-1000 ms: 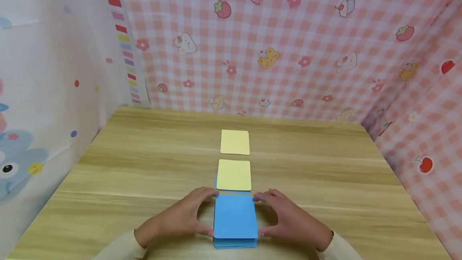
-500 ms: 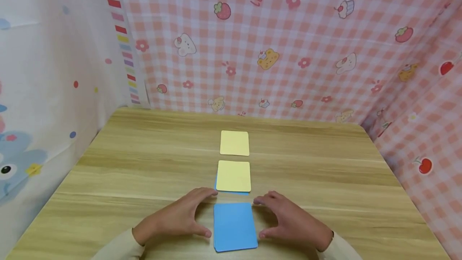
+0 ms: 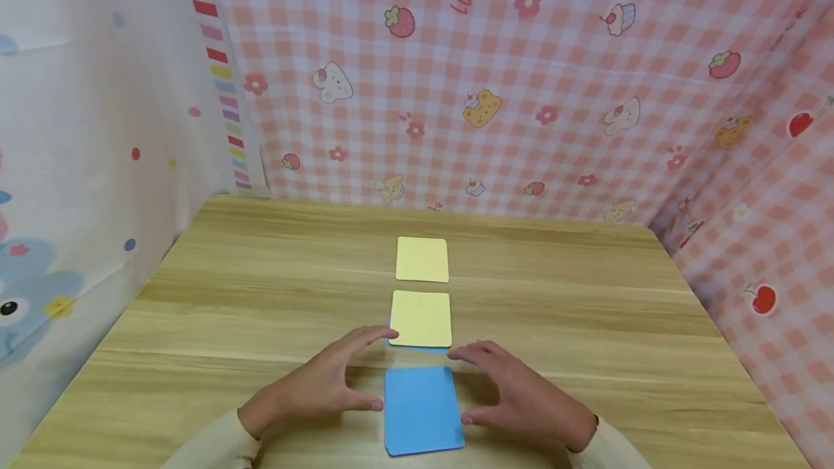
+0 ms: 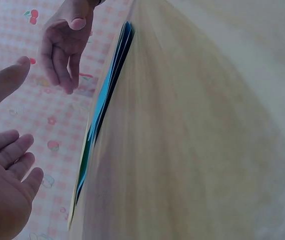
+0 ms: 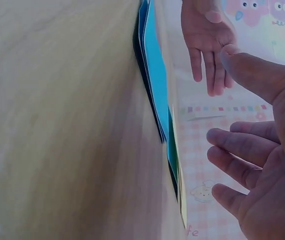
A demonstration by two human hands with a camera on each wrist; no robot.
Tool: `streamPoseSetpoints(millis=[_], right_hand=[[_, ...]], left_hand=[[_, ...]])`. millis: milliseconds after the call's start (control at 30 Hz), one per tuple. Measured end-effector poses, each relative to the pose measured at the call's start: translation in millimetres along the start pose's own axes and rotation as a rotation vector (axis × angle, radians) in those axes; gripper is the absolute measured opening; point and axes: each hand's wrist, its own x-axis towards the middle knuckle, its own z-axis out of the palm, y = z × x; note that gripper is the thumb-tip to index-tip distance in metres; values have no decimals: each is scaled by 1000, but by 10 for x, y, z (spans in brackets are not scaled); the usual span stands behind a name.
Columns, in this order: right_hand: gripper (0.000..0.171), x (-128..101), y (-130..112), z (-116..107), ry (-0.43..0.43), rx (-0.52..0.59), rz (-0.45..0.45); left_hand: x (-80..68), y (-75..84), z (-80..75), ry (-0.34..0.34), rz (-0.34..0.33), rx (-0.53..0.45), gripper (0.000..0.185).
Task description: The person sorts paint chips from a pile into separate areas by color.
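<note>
A stack of blue square cards (image 3: 423, 411) lies near the front of the table, its edges slightly fanned in the left wrist view. Just beyond it sits a yellow square card (image 3: 421, 318) with blue showing from beneath along its left and front edges. Farther back is another yellow card (image 3: 422, 259). My left hand (image 3: 316, 386) hovers left of the blue stack, fingers extended and thumb apart; its fingertips overlap the nearer yellow card's corner in the head view. On the other side hovers my right hand (image 3: 524, 400), fingers loosely extended. Both wrist views show the hands apart from the cards.
The wooden table (image 3: 260, 273) spreads out on both sides of the card row. Behind it hangs a pink checked cloth (image 3: 430, 78), which also covers the right side. A white patterned cloth (image 3: 98, 129) hangs along the left.
Both hands have let go of the upper blue card or cards, which dropped flush onto the lower ones. The left hand has shifted slightly forward, and the right fingertips have edged left.
</note>
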Motion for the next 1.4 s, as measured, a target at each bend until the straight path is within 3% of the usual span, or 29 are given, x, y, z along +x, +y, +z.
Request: streamPoseSetpoints(millis=[367,733,967,1200,1400], right_hand=[[76,43,-6,18,3,-1,13],[73,175,7,-66,20,16,0],[72,261,134,-124,58,25,31],[71,353,296,-183,88,10,46],[71,416,356,-226,95,37,79]], left_hand=[[43,-25,-4,-5,-23,-1,85],[190,15,-86,-20,-43,-17,83],[244,-95,-215,6,-68,21,82],[367,-194,-313,25,-105,-9,80],[426,-252,-371,18,-89,-11,80]])
